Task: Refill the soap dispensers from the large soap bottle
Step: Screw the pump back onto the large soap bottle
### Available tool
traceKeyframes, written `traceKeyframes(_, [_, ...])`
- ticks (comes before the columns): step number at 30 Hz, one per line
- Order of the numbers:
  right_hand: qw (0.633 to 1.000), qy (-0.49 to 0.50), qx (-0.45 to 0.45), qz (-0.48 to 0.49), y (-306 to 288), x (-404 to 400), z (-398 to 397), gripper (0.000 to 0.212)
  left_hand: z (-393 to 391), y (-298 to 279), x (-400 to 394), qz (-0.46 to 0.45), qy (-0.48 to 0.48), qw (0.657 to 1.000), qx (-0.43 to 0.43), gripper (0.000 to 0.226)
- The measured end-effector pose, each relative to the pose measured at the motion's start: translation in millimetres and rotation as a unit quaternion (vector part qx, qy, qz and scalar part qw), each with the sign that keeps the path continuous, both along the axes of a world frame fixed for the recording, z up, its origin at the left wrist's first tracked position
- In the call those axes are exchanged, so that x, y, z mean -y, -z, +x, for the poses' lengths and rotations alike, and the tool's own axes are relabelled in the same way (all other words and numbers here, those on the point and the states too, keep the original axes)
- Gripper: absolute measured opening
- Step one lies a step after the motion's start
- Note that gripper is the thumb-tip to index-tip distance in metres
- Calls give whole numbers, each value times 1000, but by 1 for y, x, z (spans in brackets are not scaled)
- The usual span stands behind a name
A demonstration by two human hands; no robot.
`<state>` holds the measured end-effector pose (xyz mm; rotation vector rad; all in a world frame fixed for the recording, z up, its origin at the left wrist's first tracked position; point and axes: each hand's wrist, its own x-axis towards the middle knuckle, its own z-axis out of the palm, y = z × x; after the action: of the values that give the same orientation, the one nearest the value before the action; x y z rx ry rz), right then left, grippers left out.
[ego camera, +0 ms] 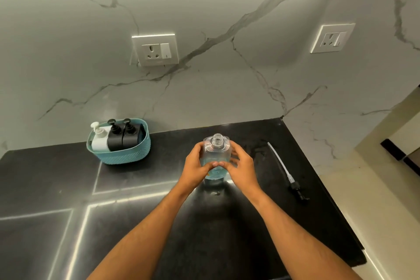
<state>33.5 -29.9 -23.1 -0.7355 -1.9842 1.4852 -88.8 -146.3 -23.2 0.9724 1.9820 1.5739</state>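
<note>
A clear square soap bottle [217, 146] stands upright on the black counter [145, 188] with its neck open and a little blue liquid in its lower part. My left hand [197, 166] grips its left side and my right hand [242, 166] grips its right side, fingertips meeting in front. Its pump [287, 171], black head with a long white tube, lies flat on the counter to the right. A teal basket [120, 154] at the back left holds one white dispenser [98, 140] and two black dispensers [123, 137].
A marble wall runs behind the counter with two sockets [155, 50] [331, 37]. The counter's right edge [334, 191] drops to a pale floor. Bright reflected lines cross the front left of the counter.
</note>
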Motion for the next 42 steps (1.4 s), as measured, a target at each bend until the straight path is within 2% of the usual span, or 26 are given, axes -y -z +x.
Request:
traceKeyframes(13, [999, -7, 29, 20, 17, 52, 30, 68, 29, 17, 59, -10, 2, 1000, 6, 65])
traceKeyframes(22, [999, -39, 23, 21, 18, 51, 35, 69, 33, 12, 62, -25, 5, 1000, 11, 67])
traceKeyframes(25, [997, -67, 30, 19, 19, 39, 43, 76, 34, 12, 64, -26, 8, 1000, 15, 67])
traceKeyframes(27, [999, -33, 38, 16, 20, 24, 51, 77, 33, 12, 64, -32, 8, 999, 19, 67])
traceKeyframes(30, [992, 90, 60, 59, 21, -7, 71, 57, 33, 14, 63, -37, 14, 999, 32, 67])
traceKeyframes(32, [972, 184, 92, 111, 22, -27, 87, 39, 34, 15, 62, -35, 17, 998, 39, 68])
traceKeyframes(34, [943, 249, 143, 167, 25, -44, 105, 31, 35, 15, 61, -33, 19, 998, 46, 69])
traceKeyframes(37, [905, 284, 222, 226, 29, -60, 125, 35, 36, 16, 59, -30, 19, 998, 54, 72])
traceKeyframes(42, [869, 291, 338, 212, 35, -68, 143, 55, 37, 16, 60, -33, 23, 998, 57, 76])
